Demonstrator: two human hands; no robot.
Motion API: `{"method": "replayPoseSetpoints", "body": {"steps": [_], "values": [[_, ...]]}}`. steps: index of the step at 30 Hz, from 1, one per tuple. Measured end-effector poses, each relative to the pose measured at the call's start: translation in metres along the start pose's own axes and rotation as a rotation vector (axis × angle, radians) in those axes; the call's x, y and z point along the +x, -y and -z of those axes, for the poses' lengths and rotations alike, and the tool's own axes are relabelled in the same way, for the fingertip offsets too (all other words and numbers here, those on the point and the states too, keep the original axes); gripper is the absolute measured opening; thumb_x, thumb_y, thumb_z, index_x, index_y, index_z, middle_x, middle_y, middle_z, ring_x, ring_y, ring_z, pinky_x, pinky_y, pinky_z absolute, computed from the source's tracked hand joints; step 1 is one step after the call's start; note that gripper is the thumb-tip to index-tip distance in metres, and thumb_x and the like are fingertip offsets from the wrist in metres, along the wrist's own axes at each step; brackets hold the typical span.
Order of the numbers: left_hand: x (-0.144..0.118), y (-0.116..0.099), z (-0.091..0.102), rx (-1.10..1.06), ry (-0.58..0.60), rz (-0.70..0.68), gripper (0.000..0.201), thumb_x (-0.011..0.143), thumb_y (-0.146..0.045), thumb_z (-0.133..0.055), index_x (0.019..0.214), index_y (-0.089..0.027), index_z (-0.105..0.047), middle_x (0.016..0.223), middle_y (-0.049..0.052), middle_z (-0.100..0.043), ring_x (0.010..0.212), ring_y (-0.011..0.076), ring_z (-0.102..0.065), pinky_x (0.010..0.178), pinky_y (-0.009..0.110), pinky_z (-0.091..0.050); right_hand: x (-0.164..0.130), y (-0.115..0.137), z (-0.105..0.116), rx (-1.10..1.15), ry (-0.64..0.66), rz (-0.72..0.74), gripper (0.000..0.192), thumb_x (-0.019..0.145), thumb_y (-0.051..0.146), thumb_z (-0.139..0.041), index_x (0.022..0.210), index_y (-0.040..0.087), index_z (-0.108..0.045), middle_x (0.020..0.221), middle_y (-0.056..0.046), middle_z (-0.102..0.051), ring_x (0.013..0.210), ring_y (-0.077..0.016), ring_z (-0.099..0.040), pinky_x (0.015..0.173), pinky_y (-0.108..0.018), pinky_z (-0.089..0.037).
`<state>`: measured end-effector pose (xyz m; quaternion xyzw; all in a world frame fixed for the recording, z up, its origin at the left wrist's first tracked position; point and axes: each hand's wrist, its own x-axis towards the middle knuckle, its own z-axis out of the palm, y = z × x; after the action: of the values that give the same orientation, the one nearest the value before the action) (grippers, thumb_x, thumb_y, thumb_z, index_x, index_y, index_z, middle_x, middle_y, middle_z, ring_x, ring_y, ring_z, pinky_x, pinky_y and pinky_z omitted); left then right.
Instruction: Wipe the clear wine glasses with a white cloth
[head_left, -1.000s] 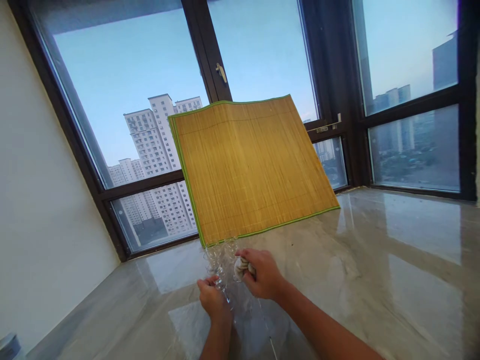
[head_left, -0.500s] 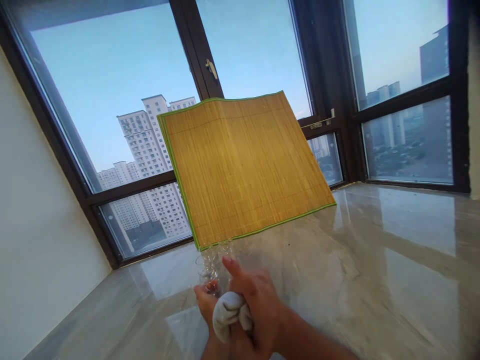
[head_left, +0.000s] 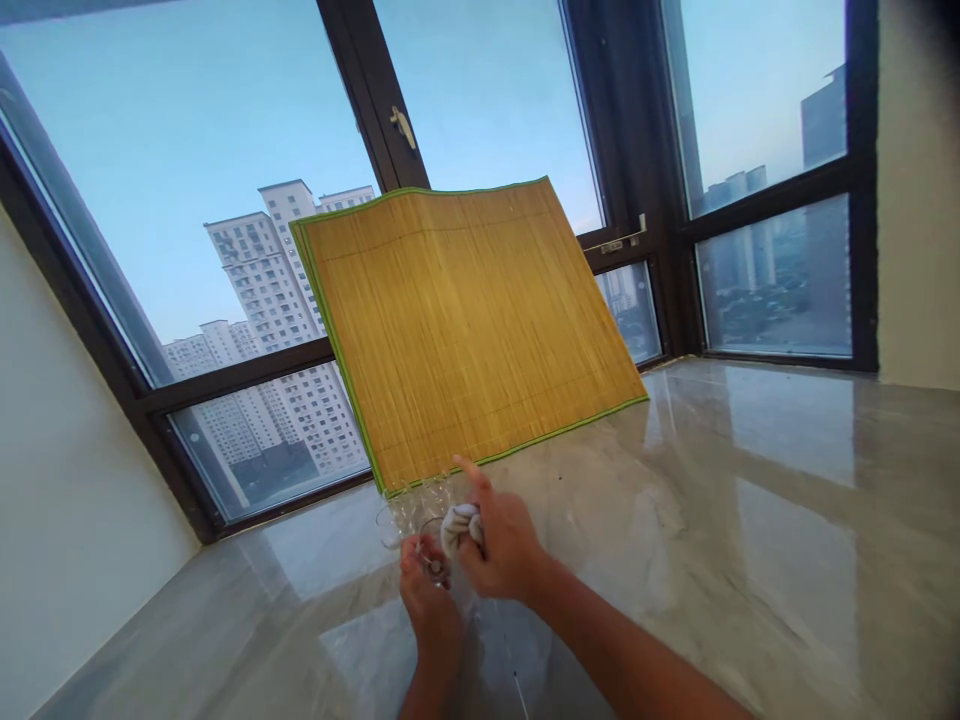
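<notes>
My left hand (head_left: 427, 600) grips a clear glass (head_left: 411, 520) by its lower part, just above the marble sill (head_left: 750, 520). My right hand (head_left: 501, 545) is closed on a bunched white cloth (head_left: 457, 524) and presses it against the glass, with the index finger stretched out toward the mat. A bamboo mat (head_left: 465, 325) with a green border leans on the window directly behind both hands. The see-through glass is hard to make out against the mat.
Dark-framed windows (head_left: 375, 110) run along the back and the right, with a brass handle (head_left: 403, 127) on the middle post. A white wall (head_left: 52, 480) closes the left side. The polished sill stretches to the right and toward me.
My right hand with the cloth dropped toward me, then went back up to the glass. The view has drifted, so the mat and window sit further left.
</notes>
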<state>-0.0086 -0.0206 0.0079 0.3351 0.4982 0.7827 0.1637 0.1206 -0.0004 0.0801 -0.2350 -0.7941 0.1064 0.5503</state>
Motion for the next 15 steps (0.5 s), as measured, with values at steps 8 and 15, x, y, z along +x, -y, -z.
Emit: {"method": "replayPoseSetpoints", "body": {"steps": [8, 15], "values": [[0.004, -0.004, -0.001, 0.191, 0.127, -0.178, 0.053, 0.087, -0.071, -0.037, 0.097, -0.022, -0.055, 0.067, -0.003, -0.054, 0.059, 0.0141, -0.051, 0.058, 0.027, -0.040, -0.006, -0.021, -0.018, -0.126, -0.125, -0.015, 0.092, 0.070, 0.018, -0.051, 0.150, 0.017, -0.004, 0.119, -0.015, -0.062, 0.079, -0.0236, -0.065, 0.068, -0.038, -0.051], [0.002, -0.002, 0.004, 0.505, 0.111, -0.287, 0.041, 0.096, -0.054, -0.032, 0.111, -0.023, -0.054, 0.088, 0.003, -0.065, 0.079, 0.0206, -0.062, 0.071, 0.032, -0.044, -0.006, -0.025, -0.022, -0.136, -0.142, -0.071, 0.080, 0.072, 0.019, -0.053, 0.144, 0.019, -0.018, 0.110, -0.013, -0.061, 0.082, -0.0256, -0.066, 0.069, -0.040, -0.053]]}}
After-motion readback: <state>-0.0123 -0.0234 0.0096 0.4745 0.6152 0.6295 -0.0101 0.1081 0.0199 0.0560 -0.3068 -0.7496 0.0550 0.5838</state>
